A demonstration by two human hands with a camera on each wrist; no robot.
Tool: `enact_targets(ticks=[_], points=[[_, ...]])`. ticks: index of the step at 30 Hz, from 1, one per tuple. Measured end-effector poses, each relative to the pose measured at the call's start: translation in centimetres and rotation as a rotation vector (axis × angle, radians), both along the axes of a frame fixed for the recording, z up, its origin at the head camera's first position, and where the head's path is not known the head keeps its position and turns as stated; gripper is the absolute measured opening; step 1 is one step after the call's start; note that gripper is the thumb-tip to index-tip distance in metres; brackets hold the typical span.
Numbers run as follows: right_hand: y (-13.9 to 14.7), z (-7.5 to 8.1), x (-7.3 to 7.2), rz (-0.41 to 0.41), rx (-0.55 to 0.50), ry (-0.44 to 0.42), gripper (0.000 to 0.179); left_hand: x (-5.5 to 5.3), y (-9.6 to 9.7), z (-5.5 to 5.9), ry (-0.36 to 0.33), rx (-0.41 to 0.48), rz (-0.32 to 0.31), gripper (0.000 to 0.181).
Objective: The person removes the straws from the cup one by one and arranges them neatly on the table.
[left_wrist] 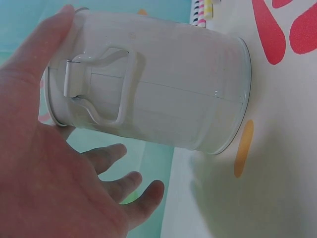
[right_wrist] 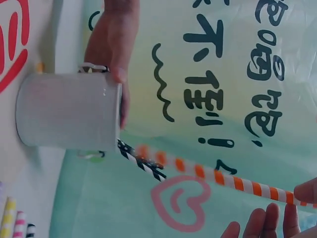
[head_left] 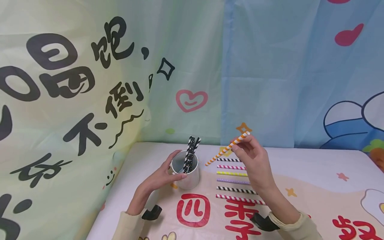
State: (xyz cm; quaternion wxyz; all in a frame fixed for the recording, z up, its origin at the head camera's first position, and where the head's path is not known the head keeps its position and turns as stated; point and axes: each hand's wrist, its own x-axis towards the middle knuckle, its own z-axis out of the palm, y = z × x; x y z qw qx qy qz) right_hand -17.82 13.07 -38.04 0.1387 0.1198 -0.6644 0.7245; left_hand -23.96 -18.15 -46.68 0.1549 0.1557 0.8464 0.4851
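Note:
A white metal pot with small side handles (head_left: 192, 181) stands upright on the table. My left hand (head_left: 163, 173) grips it near the rim, thumb on the near side; in the left wrist view three fingers (left_wrist: 143, 198) extend free of the wall. Several black-and-white paper straws (head_left: 189, 155) lean inside the pot. My right hand (head_left: 253, 163) pinches an orange-and-white striped paper straw (head_left: 225, 150) near its upper end. This straw slants down to the left, its lower tip in the air to the right of the pot.
Several striped straws lie in a spaced row right of the pot, among them a yellow one (head_left: 231, 173), a purple one (head_left: 232, 181) and a pink one (head_left: 237, 199). A printed cloth (head_left: 324, 203) covers the table. Printed curtains (head_left: 258, 66) hang behind and at the left.

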Motion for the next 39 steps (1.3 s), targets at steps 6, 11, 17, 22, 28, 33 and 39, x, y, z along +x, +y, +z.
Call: enact_targets(ticks=[6, 11, 17, 22, 28, 33, 39], points=[[0.4, 0.4, 0.3, 0.026, 0.148, 0.068, 0.016, 0.1, -0.1, 0.1, -0.013, 0.005, 0.003, 0.092], [0.3, 0.6, 0.7, 0.005, 0.627, 0.056, 0.015, 0.1, 0.0, 0.2, -0.012, 0.003, 0.006, 0.092], [-0.8, 0.1, 2.0, 0.043, 1.061, -0.067, 0.022, 0.2, -0.2, 0.2, -0.01, 0.0, 0.01, 0.092], [-1.0, -2.4, 3.3, 0.04, 1.303, -0.091, 0.027, 0.2, -0.2, 0.0, -0.002, 0.0, 0.006, 0.092], [-0.4, -6.0, 4.9, 0.055, 1.498, 0.015, 0.026, 0.1, -0.1, -0.1, -0.001, 0.001, 0.001, 0.092], [-0.5, -8.2, 6.1, 0.059, 1.58, 0.092, 0.033, 0.1, -0.1, -0.2, 0.001, -0.004, 0.006, 0.093], [-1.0, -9.8, 6.6, 0.021, 1.649, 0.122, 0.034, 0.1, -0.1, -0.2, 0.006, 0.006, 0.003, 0.093]])
